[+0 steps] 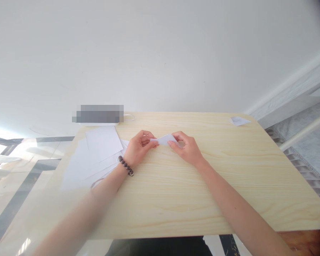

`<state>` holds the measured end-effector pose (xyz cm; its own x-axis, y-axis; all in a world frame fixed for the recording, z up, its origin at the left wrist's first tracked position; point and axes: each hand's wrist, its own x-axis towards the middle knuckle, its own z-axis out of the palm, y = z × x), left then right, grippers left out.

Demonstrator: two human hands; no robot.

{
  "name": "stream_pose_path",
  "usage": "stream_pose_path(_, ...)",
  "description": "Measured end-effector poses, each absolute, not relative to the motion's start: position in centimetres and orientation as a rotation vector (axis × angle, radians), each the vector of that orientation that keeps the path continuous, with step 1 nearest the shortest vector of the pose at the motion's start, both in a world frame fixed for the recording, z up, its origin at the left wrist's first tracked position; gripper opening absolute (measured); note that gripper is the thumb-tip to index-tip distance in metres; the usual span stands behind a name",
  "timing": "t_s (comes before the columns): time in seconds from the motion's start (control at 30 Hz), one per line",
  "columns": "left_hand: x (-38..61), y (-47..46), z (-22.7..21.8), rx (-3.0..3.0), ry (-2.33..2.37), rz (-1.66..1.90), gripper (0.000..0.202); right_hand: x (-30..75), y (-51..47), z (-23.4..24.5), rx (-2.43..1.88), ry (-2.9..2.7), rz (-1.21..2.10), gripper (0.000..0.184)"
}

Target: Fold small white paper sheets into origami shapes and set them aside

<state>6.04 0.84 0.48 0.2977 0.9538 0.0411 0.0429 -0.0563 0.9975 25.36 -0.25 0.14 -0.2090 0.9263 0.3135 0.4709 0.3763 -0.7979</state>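
My left hand (139,146) and my right hand (186,147) meet over the middle of a light wooden table (176,192). Between them they pinch a small folded piece of white paper (164,139), each hand's fingers closed on one end of it, just above the tabletop. A dark bead bracelet (126,165) circles my left wrist. A loose pile of white paper sheets (96,154) lies on the table just left of my left hand.
A small folded white paper (239,121) lies at the table's far right corner. A white flat object (98,123) sits at the far left edge against the white wall. Tiled floor shows on both sides.
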Motion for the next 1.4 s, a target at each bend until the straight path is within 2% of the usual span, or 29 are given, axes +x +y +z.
stream_pose_path(0.23, 6.05, 0.58, 0.73, 1.453, 0.968, 1.001, 0.018, 25.12, -0.64, 0.63, -1.074, -1.893, 0.686, 0.008)
stream_pose_path(0.37, 5.85, 0.57, 0.71, 1.506, 0.994, 0.992, 0.015, 25.26, -0.47, 0.46, -1.059, -1.956, 0.59, 0.012)
stream_pose_path(0.83, 5.98, 0.69, 0.48, 1.518, 1.01, 1.046, 0.019, 24.86, -0.4, -0.03, -1.075, -2.015, 0.35, 0.011)
stream_pose_path(1.2, 5.69, 0.7, 0.57, 1.675, 1.12, 0.91, 0.027, 24.96, -0.3, -0.28, -1.056, -1.978, 0.378, 0.013)
stream_pose_path(1.4, 5.91, 0.6, 0.54, 1.651, 1.012, 0.949, 0.027, 25.02, -0.33, -0.2, -1.048, -1.951, 0.395, 0.013)
